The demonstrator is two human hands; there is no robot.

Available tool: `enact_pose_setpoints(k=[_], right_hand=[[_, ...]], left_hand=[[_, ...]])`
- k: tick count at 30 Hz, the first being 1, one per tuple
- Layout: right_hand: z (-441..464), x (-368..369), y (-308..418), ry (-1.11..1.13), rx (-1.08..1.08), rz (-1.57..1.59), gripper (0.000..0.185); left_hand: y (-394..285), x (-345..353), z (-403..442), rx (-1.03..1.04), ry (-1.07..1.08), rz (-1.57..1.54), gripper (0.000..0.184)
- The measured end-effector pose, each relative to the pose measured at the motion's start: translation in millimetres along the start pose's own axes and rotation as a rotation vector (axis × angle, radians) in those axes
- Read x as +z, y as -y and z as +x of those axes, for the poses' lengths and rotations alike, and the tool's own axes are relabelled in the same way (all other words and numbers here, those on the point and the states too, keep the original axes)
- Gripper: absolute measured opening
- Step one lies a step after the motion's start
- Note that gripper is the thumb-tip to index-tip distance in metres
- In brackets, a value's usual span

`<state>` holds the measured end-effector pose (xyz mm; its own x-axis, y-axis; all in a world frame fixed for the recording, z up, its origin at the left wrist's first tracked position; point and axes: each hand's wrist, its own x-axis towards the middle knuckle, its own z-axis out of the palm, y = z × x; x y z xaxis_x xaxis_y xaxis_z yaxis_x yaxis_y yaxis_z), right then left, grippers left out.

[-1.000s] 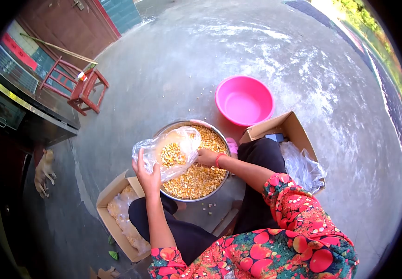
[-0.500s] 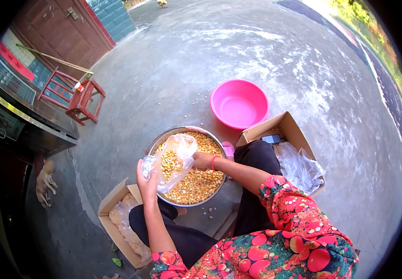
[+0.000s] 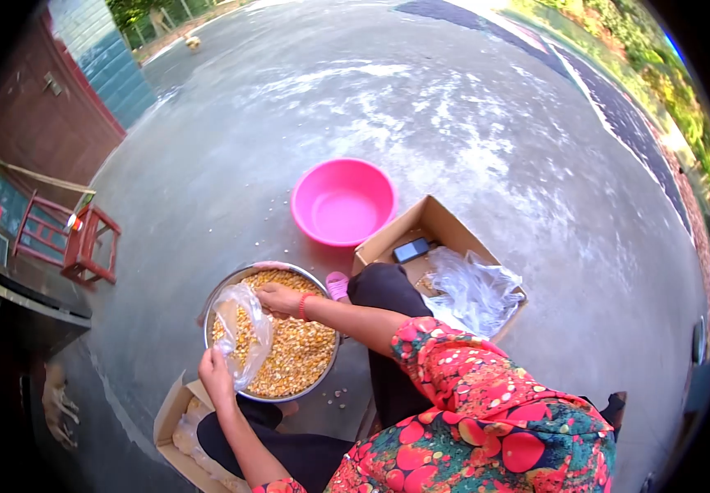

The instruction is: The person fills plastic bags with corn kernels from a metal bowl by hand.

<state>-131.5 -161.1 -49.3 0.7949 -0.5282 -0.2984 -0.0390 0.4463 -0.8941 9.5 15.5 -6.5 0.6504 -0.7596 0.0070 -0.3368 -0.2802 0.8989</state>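
A round metal basin (image 3: 335,348) full of yellow corn kernels (image 3: 293,355) stands between my legs. Over its left part hangs a clear plastic bag (image 3: 259,330) with some kernels in it. My left hand (image 3: 217,374) is closed on the bag's near left edge. At the bag's upper right edge, my right hand (image 3: 279,299) has its fingers closed on the plastic, just above the corn. A red bracelet is on my right wrist.
A pink basin (image 3: 345,201) lies beyond the metal one. The right cardboard box (image 3: 433,215) holds a phone (image 3: 411,250) and clear bags (image 3: 474,287); the left box (image 3: 175,407) holds filled bags. A red chair (image 3: 90,245) and a lying animal (image 3: 57,403) are at the left.
The view has turned right, so the scene sits further left. Both hands still hold the bag, which has tilted more upright, its mouth now facing differently.
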Motion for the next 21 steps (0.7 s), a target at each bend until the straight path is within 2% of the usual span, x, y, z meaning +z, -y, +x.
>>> enact_pose_setpoints(k=[4,7,11,12,14,15,16,18,20,21], right_hand=[[5,-1,30,-0.069,-0.129,0.182,0.023],[-4,14,63,-0.026,-0.268,0.522,0.024],[-23,55,79,0.074,-0.304,0.536,0.024],[-19,59,66,0.108,-0.292,0.425,0.022],[-7,68,35,0.199,-0.253,0.057,0.021],[-4,66,26,0.199,-0.362,-0.381,0.020],[-4,61,14,0.234,-0.460,-0.684,0.017],[-3,56,-4,0.096,-0.676,-0.874,0.011],[-13,48,16,0.119,-0.725,-0.827,0.009],[-16,44,27,0.013,-0.863,-0.821,0.012]], left_hand=[[-13,4,-6,-0.045,0.020,0.029,0.029],[4,9,-1,-0.031,0.009,0.030,0.027],[6,16,1,-0.048,-0.013,-0.065,0.021],[4,19,2,-0.055,-0.015,-0.058,0.021],[4,19,2,-0.139,-0.067,-0.262,0.017],[5,16,2,-0.147,-0.058,-0.315,0.016],[6,13,3,-0.159,-0.060,-0.362,0.015],[11,10,4,-0.163,-0.137,-0.385,0.015],[2,8,0,-0.155,-0.146,-0.405,0.015],[1,7,0,-0.153,-0.158,-0.399,0.015]])
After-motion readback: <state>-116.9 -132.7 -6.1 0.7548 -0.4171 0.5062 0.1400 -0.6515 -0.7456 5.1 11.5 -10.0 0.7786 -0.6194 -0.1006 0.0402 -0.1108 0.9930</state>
